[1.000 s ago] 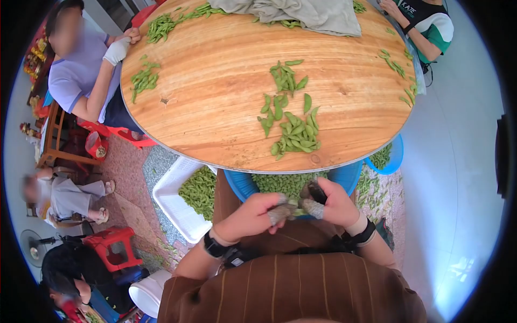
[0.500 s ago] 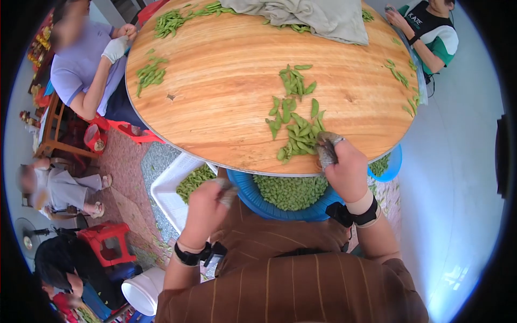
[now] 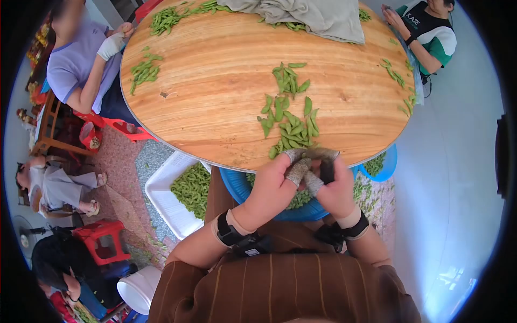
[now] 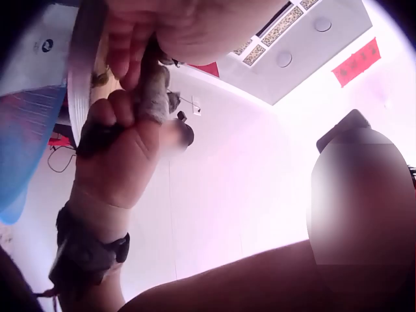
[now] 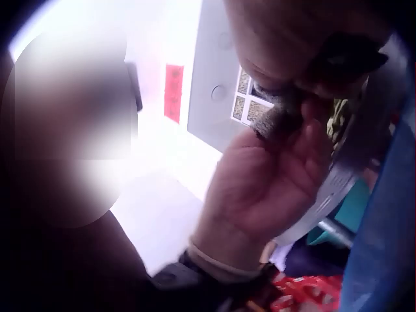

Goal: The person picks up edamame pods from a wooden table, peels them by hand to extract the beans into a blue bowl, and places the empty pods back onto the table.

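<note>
My left hand [image 3: 272,183] and right hand [image 3: 335,185] meet at the near edge of the round wooden table [image 3: 215,107], thumbs and fingers curled together. Grey wraps cover several fingertips, and dark material covers part of the right hand. Both hands pinch at a green soybean pod, almost wholly hidden by the fingertips. Just beyond them lies a small pile of soybean pods [image 3: 293,131]. Below, a blue basin [image 3: 232,185] holds shelled green beans [image 3: 299,200], partly covered by the hands. The wrist views show the wrapped fingers close together against bright light.
A white basket [image 3: 161,185] of pods stands at the left below the table, and a smaller blue basin [image 3: 389,167] at the right. Grey cloth [image 3: 318,19] lies on the far side. People sit at left and right; a red stool [image 3: 102,239] and white bucket [image 3: 141,288] stand lower left.
The hands were together over the basin, then parted, the right reaching to the pod pile and the left going left. Now they are together again at the table edge.
</note>
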The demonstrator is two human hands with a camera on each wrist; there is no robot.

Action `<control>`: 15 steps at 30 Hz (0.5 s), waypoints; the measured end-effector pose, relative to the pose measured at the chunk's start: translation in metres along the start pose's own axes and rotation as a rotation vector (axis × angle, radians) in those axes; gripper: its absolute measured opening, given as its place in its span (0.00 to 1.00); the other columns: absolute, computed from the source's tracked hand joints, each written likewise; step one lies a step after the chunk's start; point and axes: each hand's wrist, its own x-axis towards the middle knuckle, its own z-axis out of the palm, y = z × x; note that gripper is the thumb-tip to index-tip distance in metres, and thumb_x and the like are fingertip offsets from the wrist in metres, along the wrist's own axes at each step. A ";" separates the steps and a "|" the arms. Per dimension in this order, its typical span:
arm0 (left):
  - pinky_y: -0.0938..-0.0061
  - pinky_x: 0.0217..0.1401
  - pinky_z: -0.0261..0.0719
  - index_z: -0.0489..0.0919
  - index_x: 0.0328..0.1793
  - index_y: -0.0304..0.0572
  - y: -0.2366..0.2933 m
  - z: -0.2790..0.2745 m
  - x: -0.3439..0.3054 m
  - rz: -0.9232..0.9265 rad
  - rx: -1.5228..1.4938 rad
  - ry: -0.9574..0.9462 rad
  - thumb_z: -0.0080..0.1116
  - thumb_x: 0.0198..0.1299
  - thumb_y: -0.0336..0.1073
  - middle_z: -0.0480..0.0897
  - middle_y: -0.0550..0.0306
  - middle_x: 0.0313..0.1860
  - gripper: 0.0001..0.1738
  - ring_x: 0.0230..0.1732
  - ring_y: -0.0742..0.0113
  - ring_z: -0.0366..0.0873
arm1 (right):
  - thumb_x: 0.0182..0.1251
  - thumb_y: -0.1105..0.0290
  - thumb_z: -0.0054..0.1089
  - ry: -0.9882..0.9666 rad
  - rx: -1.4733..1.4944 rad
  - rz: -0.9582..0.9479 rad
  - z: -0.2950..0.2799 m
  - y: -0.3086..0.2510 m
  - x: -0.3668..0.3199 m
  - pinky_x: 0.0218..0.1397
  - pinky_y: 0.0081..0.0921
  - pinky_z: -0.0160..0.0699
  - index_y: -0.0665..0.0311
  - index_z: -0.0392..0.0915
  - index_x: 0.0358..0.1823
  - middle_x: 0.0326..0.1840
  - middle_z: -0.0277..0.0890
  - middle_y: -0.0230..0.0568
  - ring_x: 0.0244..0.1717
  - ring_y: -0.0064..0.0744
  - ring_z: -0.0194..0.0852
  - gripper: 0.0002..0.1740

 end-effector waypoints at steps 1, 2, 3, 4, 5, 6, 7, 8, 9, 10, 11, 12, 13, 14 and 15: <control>0.76 0.37 0.79 0.74 0.54 0.32 0.002 -0.001 0.000 -0.015 -0.094 0.056 0.46 0.67 0.26 0.81 0.58 0.36 0.12 0.34 0.73 0.80 | 0.59 0.75 0.61 0.002 0.006 0.005 -0.004 0.002 0.001 0.29 0.20 0.75 0.65 0.72 0.52 0.36 0.81 0.38 0.27 0.19 0.75 0.18; 0.78 0.37 0.79 0.75 0.53 0.33 0.004 -0.002 0.000 -0.030 -0.188 0.112 0.45 0.68 0.27 0.80 0.59 0.36 0.12 0.34 0.74 0.79 | 0.62 0.75 0.59 0.027 0.228 0.133 -0.009 0.000 0.003 0.26 0.17 0.72 0.65 0.70 0.54 0.37 0.81 0.37 0.25 0.17 0.72 0.19; 0.78 0.37 0.79 0.75 0.53 0.33 0.005 -0.007 0.001 -0.033 -0.184 0.111 0.45 0.68 0.27 0.80 0.59 0.36 0.12 0.34 0.74 0.79 | 0.64 0.75 0.57 0.050 0.448 0.259 -0.014 -0.002 0.008 0.24 0.15 0.69 0.66 0.68 0.56 0.39 0.81 0.36 0.22 0.15 0.69 0.19; 0.79 0.36 0.78 0.75 0.53 0.34 0.006 -0.015 0.003 -0.070 -0.193 0.119 0.46 0.68 0.27 0.80 0.60 0.34 0.11 0.33 0.75 0.78 | 0.68 0.75 0.51 0.060 0.429 0.320 -0.017 -0.002 0.013 0.21 0.13 0.64 0.66 0.64 0.61 0.38 0.80 0.34 0.19 0.13 0.65 0.20; 0.81 0.35 0.76 0.75 0.53 0.35 0.008 -0.019 0.004 -0.106 -0.203 0.126 0.46 0.68 0.27 0.79 0.61 0.33 0.11 0.32 0.76 0.77 | 0.68 0.75 0.51 0.061 0.432 0.319 -0.019 -0.001 0.014 0.21 0.13 0.64 0.66 0.64 0.61 0.38 0.80 0.34 0.19 0.13 0.65 0.20; 0.83 0.32 0.73 0.76 0.51 0.35 0.009 -0.019 0.003 -0.130 -0.230 0.147 0.47 0.68 0.28 0.78 0.63 0.31 0.10 0.29 0.79 0.74 | 0.69 0.75 0.50 0.059 0.443 0.285 -0.020 0.000 0.015 0.21 0.13 0.65 0.67 0.64 0.62 0.37 0.80 0.34 0.19 0.14 0.64 0.20; 0.83 0.32 0.73 0.76 0.51 0.35 0.014 -0.019 0.002 -0.132 -0.227 0.145 0.47 0.68 0.28 0.78 0.63 0.31 0.10 0.29 0.79 0.74 | 0.69 0.75 0.48 0.058 0.454 0.252 -0.021 0.000 0.014 0.21 0.14 0.65 0.67 0.64 0.62 0.36 0.79 0.34 0.18 0.15 0.64 0.20; 0.84 0.31 0.72 0.77 0.50 0.35 0.021 -0.019 0.000 -0.164 -0.160 0.099 0.47 0.68 0.27 0.78 0.64 0.30 0.10 0.28 0.79 0.73 | 0.69 0.75 0.48 0.062 0.457 0.253 -0.023 -0.003 0.012 0.21 0.14 0.65 0.67 0.64 0.62 0.36 0.79 0.34 0.18 0.15 0.64 0.20; 0.84 0.30 0.71 0.77 0.49 0.35 0.025 -0.018 -0.001 -0.196 -0.093 0.051 0.48 0.68 0.27 0.77 0.65 0.29 0.09 0.27 0.80 0.72 | 0.70 0.75 0.47 -0.031 0.337 0.211 -0.027 -0.011 0.008 0.22 0.15 0.67 0.67 0.63 0.64 0.35 0.78 0.34 0.19 0.15 0.65 0.21; 0.84 0.30 0.71 0.77 0.49 0.35 0.024 -0.016 -0.003 -0.198 -0.090 0.046 0.48 0.68 0.27 0.77 0.65 0.29 0.09 0.27 0.80 0.72 | 0.70 0.74 0.47 -0.123 0.216 0.169 -0.030 -0.018 0.004 0.22 0.15 0.68 0.68 0.63 0.65 0.33 0.78 0.33 0.19 0.16 0.66 0.22; 0.84 0.30 0.70 0.78 0.48 0.35 0.021 -0.014 -0.006 -0.168 -0.053 0.013 0.50 0.67 0.27 0.77 0.65 0.28 0.08 0.27 0.80 0.72 | 0.70 0.74 0.47 -0.117 0.218 0.172 -0.032 -0.023 0.000 0.22 0.15 0.68 0.68 0.63 0.65 0.33 0.78 0.33 0.19 0.16 0.66 0.22; 0.85 0.30 0.70 0.78 0.47 0.36 0.020 -0.013 -0.008 -0.138 -0.016 -0.020 0.51 0.66 0.27 0.77 0.65 0.27 0.08 0.26 0.81 0.71 | 0.69 0.75 0.46 -0.213 0.206 0.164 -0.033 -0.027 -0.004 0.23 0.16 0.69 0.68 0.62 0.66 0.32 0.78 0.33 0.19 0.16 0.68 0.23; 0.85 0.30 0.70 0.78 0.47 0.36 0.020 -0.012 -0.010 -0.140 -0.013 -0.026 0.51 0.66 0.27 0.77 0.65 0.27 0.08 0.26 0.81 0.71 | 0.69 0.75 0.46 -0.308 0.194 0.156 -0.033 -0.030 -0.006 0.24 0.17 0.71 0.68 0.62 0.67 0.31 0.77 0.33 0.20 0.17 0.69 0.24; 0.84 0.30 0.70 0.79 0.47 0.35 0.020 -0.011 -0.012 -0.083 -0.005 -0.054 0.52 0.65 0.27 0.77 0.65 0.28 0.08 0.26 0.81 0.71 | 0.69 0.76 0.44 -0.348 0.147 0.154 -0.034 -0.031 -0.008 0.24 0.18 0.72 0.67 0.62 0.67 0.29 0.77 0.33 0.20 0.17 0.70 0.25; 0.83 0.30 0.70 0.79 0.46 0.35 0.021 -0.010 -0.013 -0.026 0.002 -0.081 0.53 0.64 0.27 0.77 0.65 0.28 0.07 0.27 0.80 0.72 | 0.69 0.76 0.44 -0.343 0.149 0.156 -0.035 -0.031 -0.009 0.24 0.18 0.72 0.67 0.62 0.67 0.29 0.77 0.33 0.20 0.17 0.70 0.25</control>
